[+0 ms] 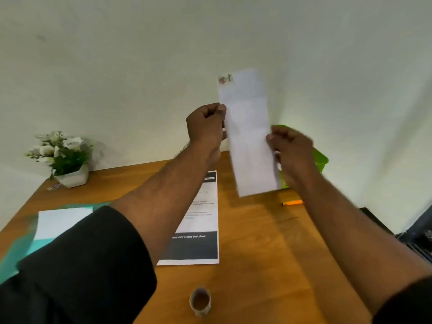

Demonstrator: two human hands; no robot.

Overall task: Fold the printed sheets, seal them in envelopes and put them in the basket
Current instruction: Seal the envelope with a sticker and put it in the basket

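Both hands hold a long white envelope point(249, 134) upright in the air above the wooden table point(257, 242); a small stamp mark shows at its top left corner. My left hand point(205, 125) pinches its left edge, my right hand point(291, 148) pinches its right edge. A printed sheet point(198, 220) with black bands lies flat on the table below my left forearm. A green basket point(321, 160) stands at the back right, mostly hidden behind my right hand and the envelope.
A teal folder point(18, 244) with a white sheet point(60, 220) on it lies at the left. A potted white flower point(63, 157) stands at the back left. An orange pen point(292, 202) lies by the basket. A tape roll point(200, 301) sits near the front edge.
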